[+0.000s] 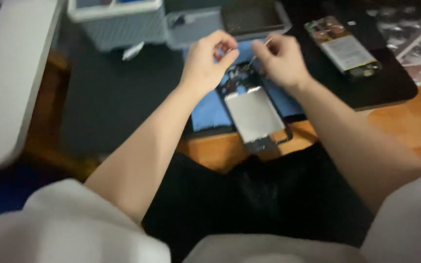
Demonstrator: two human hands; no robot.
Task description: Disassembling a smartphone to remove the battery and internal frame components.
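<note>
Just above the middle of the frame we see our two bare hands close together. Our right hand (pixel 281 58) pinches a thin metal tool (pixel 259 51), held slantwise with its tip pointing down toward the opened phone (pixel 253 113). Our left hand (pixel 205 61) is curled, thumb and fingertips drawn together just beside the tool; motion blur keeps us from telling whether it grips anything.

The opened phone lies directly beneath both hands, its silvery inner plate facing up. Its upper end rests on a blue cloth (pixel 209 113), and its lower end juts past the edge of the dark mat (pixel 113 92) over the orange wooden tabletop (pixel 415 124) at centre.

Further out, a second opened phone (pixel 343 47) lies at the upper right on a black pad (pixel 391 83), well apart from our hands. Along the top edge sit a white basket (pixel 123 22) and a dark flat tray (pixel 252 17). A pale slab (pixel 10 73) fills the upper left. Between the basket and our left forearm the dark mat lies bare. White sleeves and dark clothing fill the bottom of the frame.
</note>
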